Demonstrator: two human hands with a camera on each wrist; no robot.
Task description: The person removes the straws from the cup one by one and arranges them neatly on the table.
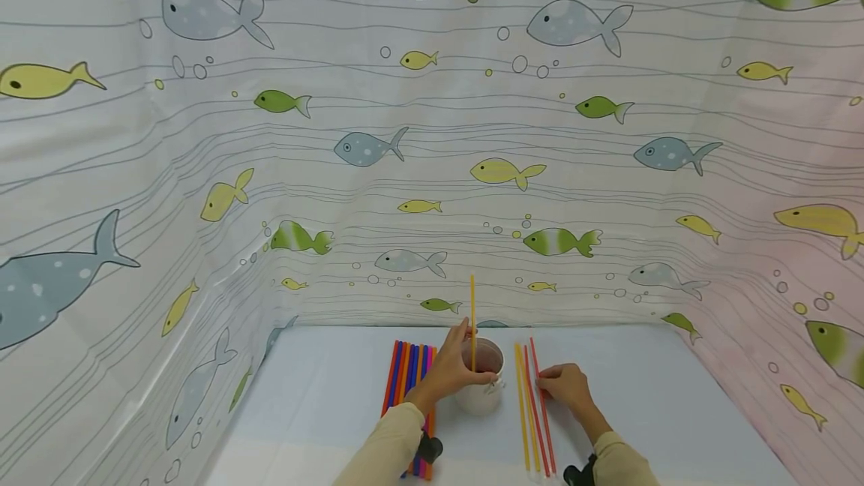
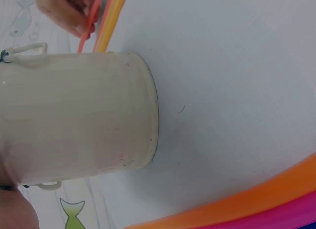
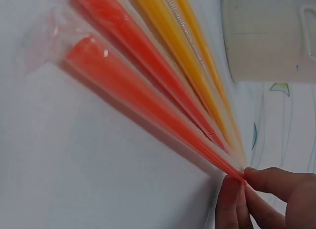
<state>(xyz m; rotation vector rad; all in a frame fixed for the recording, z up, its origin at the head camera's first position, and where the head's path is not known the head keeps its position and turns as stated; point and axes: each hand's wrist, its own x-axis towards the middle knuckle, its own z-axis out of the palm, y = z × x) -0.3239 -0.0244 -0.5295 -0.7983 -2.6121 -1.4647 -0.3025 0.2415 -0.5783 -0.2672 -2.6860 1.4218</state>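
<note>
My left hand (image 1: pixel 448 370) grips a cream-white metal pot (image 1: pixel 481 400) at its rim, thumb along the front and fingers toward the back. A thin yellow straw (image 1: pixel 472 306) stands upright in the pot. In the right wrist view my right hand (image 3: pixel 276 202) pinches the far end of a red straw (image 3: pixel 143 98) in a clear plastic wrapper. This straw slants over the white table. Beside it lie another red straw (image 3: pixel 136 41) and two yellow ones (image 3: pixel 173 39), also in clear wrapping.
Left of the pot, partly under the left forearm, lies a row of several orange, blue, red and pink sticks (image 1: pixel 408 366). The white table (image 1: pixel 304 396) meets a fish-print curtain (image 1: pixel 472 96) at the back and sides. The pot has small wire side handles (image 2: pixel 29 49).
</note>
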